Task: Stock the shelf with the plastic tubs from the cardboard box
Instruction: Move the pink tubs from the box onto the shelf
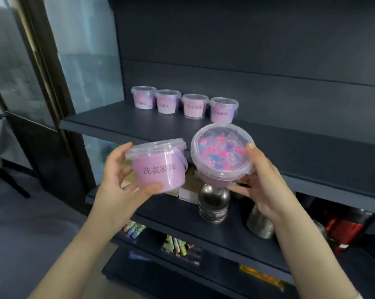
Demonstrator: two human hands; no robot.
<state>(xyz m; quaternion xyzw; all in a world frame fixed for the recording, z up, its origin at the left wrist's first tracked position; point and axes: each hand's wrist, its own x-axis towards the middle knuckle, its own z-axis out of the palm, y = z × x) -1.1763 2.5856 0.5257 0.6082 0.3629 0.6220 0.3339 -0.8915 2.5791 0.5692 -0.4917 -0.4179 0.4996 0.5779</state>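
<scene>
My left hand (119,182) holds a pink-labelled plastic tub (159,167) upright, its clear lid on top and its printed label facing me. My right hand (262,186) grips a second tub (222,153) tilted toward me, so its clear lid shows pink and blue beads inside. Both tubs hang in front of the dark shelf (109,124), just below its front edge. Several matching tubs (184,104) stand in a row at the back left of that shelf. The cardboard box is out of view.
The shelf below carries metal flasks (213,201), a boxed item and a red-and-black object (346,231). Lower shelves hold small packets (175,244). A glass door with a dark frame (42,67) stands to the left. To the right of the row of tubs the shelf surface is bare.
</scene>
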